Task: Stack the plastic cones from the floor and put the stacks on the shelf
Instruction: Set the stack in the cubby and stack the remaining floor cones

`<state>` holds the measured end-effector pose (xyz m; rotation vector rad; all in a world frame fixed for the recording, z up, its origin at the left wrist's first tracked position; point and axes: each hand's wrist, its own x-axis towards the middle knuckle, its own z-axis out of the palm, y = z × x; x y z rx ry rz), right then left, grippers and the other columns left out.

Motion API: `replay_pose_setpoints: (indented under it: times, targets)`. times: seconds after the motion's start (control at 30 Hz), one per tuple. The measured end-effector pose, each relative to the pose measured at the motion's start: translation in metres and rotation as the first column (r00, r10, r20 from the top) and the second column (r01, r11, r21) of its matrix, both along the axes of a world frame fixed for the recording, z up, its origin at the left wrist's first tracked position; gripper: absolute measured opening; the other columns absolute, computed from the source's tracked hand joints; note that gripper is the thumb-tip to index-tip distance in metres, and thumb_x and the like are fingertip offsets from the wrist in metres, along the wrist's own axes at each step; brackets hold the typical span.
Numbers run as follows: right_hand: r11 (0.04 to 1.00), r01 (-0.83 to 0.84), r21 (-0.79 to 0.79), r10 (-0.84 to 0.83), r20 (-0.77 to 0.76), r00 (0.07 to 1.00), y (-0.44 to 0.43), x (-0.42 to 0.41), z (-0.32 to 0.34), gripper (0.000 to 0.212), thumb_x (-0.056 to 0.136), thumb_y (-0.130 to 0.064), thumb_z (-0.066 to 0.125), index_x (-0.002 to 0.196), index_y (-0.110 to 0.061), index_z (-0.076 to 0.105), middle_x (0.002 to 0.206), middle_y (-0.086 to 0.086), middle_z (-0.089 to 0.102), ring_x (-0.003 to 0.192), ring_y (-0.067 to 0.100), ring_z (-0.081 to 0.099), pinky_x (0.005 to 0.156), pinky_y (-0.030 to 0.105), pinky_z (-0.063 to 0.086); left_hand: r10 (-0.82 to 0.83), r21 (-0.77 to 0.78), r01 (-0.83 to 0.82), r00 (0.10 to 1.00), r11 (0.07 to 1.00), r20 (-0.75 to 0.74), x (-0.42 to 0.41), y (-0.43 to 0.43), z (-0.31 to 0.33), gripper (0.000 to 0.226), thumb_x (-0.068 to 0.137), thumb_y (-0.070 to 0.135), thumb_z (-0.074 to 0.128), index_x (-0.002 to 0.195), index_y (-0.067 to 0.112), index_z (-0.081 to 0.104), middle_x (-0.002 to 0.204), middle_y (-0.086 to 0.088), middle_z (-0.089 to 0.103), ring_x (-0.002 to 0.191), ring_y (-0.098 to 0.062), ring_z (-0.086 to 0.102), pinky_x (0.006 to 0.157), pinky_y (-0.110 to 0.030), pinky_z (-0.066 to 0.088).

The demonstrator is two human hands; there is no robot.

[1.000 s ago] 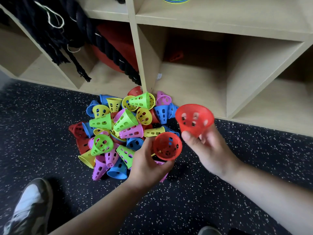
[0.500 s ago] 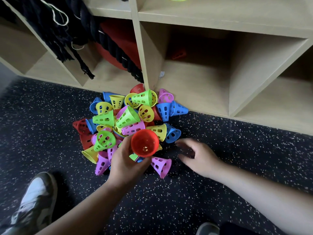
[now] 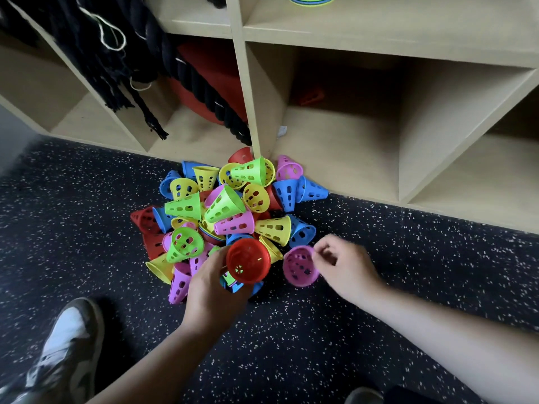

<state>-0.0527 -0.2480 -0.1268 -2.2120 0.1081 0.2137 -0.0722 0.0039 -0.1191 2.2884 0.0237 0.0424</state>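
We face the pale wooden cubby shelf, with the dark speckled floor below it. The pile of plastic cones lies on that floor against the foot of the shelf's upright divider: green, yellow, blue, pink and red, all pierced with slots and tumbled on their sides. Our left hand keeps its place at the near edge of the pile, fingers curled round a red cone whose wide mouth faces us. The change is on the right. Half a second ago our right hand hovered with nothing in it beside a pink cone lying on its side. Now thumb and forefinger pinch that cone's rim, and it is tipped mouth toward us, just beside the red one. Whether it has left the floor we cannot tell.
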Motion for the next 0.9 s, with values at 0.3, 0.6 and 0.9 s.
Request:
replay_pose_setpoints:
  times: [0.3,0.6,0.9]
  targets:
    - [0.961,0.007,0.278,-0.030,0.079,0.996,0.009,0.004,0.087,0.010,0.088,-0.015,0.070,0.090,-0.025,0.072,0.079,-0.007,0.074,0.070,0.014,0.070,0.069,0.029,0.059,-0.096,-0.043,0.099,0.992,0.994,0.077,-0.001,-0.035,-0.009,0.059,0.064,0.018,0.087,0.118,0.017,0.065,0.102,0.016,0.064,0.093,0.000,0.059,0.081,-0.009,0.045]
    - [0.984,-0.080,-0.158,0.089,0.048,0.995,-0.031,0.059,0.088,0.011,0.087,-0.018,0.067,0.092,-0.027,0.072,0.080,-0.013,0.070,0.071,0.007,0.064,0.064,0.013,0.047,-0.032,-0.135,0.045,0.995,0.990,0.094,0.008,-0.040,-0.008,0.056,0.065,0.017,0.089,0.116,0.017,0.066,0.102,0.015,0.067,0.095,0.014,0.059,0.076,-0.001,0.041]
    - [0.757,-0.409,-0.509,0.293,-0.295,0.909,-0.016,0.097,-0.005,0.051,0.083,-0.036,0.074,0.128,-0.035,0.052,0.118,-0.003,0.065,0.099,0.022,0.063,0.084,0.038,0.054,-0.027,-0.156,0.032,0.999,0.987,0.032,0.006,-0.039,-0.020,0.053,0.067,0.031,0.080,0.117,0.029,0.062,0.104,0.016,0.066,0.098,0.007,0.059,0.079,-0.009,0.045]
